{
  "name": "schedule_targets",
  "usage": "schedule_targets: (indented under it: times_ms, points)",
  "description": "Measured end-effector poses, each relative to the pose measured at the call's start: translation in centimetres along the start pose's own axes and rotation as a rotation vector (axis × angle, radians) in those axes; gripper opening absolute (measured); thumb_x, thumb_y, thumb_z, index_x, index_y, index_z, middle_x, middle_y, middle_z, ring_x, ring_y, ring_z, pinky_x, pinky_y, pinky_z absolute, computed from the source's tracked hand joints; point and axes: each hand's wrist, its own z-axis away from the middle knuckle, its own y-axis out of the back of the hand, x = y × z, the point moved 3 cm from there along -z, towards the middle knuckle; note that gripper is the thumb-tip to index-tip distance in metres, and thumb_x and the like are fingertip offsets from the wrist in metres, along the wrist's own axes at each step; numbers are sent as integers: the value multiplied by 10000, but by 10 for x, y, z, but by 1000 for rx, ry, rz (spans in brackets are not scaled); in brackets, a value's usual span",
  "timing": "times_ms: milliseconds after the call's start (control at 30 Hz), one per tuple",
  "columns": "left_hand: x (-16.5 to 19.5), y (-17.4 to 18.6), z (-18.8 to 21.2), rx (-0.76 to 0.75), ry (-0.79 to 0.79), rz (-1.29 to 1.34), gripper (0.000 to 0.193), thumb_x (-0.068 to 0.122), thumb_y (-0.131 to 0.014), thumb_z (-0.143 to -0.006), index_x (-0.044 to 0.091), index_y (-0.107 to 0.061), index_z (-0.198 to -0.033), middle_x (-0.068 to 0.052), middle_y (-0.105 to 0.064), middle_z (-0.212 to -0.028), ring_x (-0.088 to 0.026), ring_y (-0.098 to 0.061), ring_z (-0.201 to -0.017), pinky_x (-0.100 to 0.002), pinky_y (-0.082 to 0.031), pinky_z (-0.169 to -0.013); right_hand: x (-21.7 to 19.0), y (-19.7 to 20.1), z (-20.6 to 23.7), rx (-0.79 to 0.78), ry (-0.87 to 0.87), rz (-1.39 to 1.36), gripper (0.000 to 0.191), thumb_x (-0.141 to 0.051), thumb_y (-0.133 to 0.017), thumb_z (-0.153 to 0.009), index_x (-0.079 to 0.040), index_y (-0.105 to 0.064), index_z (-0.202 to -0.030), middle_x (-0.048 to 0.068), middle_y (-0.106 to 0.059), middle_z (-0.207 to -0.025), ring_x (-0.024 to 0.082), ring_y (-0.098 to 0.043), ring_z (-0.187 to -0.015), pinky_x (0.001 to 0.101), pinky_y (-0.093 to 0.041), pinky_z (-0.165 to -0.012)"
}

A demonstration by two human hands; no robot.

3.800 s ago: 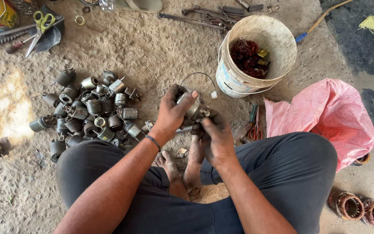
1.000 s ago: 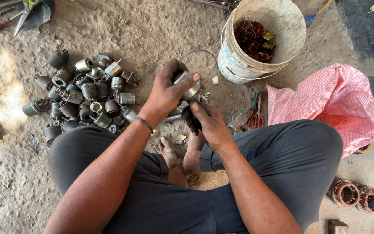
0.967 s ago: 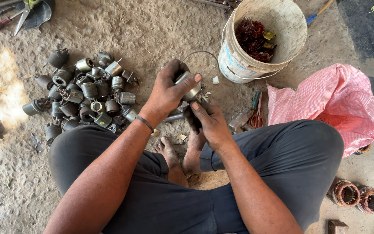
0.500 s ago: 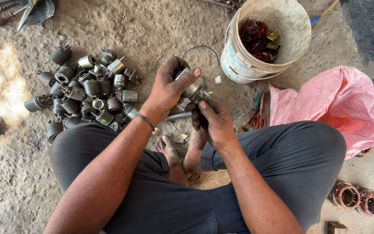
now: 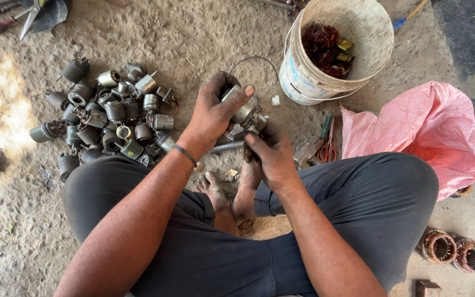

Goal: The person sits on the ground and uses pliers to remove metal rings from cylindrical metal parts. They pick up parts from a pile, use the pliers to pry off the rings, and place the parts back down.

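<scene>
Head cam: left hand (image 5: 213,113) gripped the small motor part (image 5: 241,108) while right hand (image 5: 270,157) clutched a tool, mid-stripping I'd guess; next needed firm prying.

only got the one head cam here, pointing pretty much straight down from my own head at close range, so my crossed legs fill the bottom, my left hand (image 5: 211,113) and right hand (image 5: 271,155) sit mid-frame, and the dirt floor (image 5: 204,33) runs to the top edge
</scene>
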Motion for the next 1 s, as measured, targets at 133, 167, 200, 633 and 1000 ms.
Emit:
schedule_targets:
  times_ms: [133, 167, 200, 633, 1000]
  points:
    - [-1, -2, -1, 7, -87, -68, 409, 401, -794, -895, 57, -584, -966, -6, -589, -791, -75, -558, -693, -274, -480, -551, 3, -2, 0, 94, -47, 36, 267, -257, -676, -1025, -9, -654, -1120, 48, -658, -874, 101, -601, -726, 282, -514, -624]
    - [-2, -3, -1, 9, -109, -80, 417, 405, -797, -899, 53, -583, -966, -8, -589, -807, -77, -563, -720, -276, -493, -576, 3, -3, 0, 104, -59, 50, 297, -277, -656, -1056, 15, -675, -1112, 64, -659, -868, 99, -594, -721, 272, -510, -629]
    - [-4, -2, -1, 7, -114, -89, 419, 406, -799, -900, 53, -584, -968, -10, -587, -811, -80, -558, -729, -279, -491, -586, 1, -4, 0, 127, -29, 70, 283, -259, -694, -1006, -3, -666, -1122, 49, -660, -880, 93, -596, -722, 270, -511, -623]
    - [-6, 1, -4, 2, -171, -254, 444, 407, -808, -893, 33, -596, -1003, -22, -588, -836, -97, -546, -786, -299, -492, -660, -2, 5, -3, 161, -134, 177, 435, -394, -835, -820, -53, -636, -1002, 7, -591, -712, 108, -563, -586, 283, -484, -497]
    - [0, -1, -1, 14, -282, -466, 490, 416, -830, -892, -1, -597, -996, -82, -607, -845, -139, -545, -810, -344, -500, -725, 8, 14, -4, 113, -281, 1, 825, -829, -387, -887, -65, -650, -1053, 39, -612, -814, 136, -536, -664, 296, -450, -563]
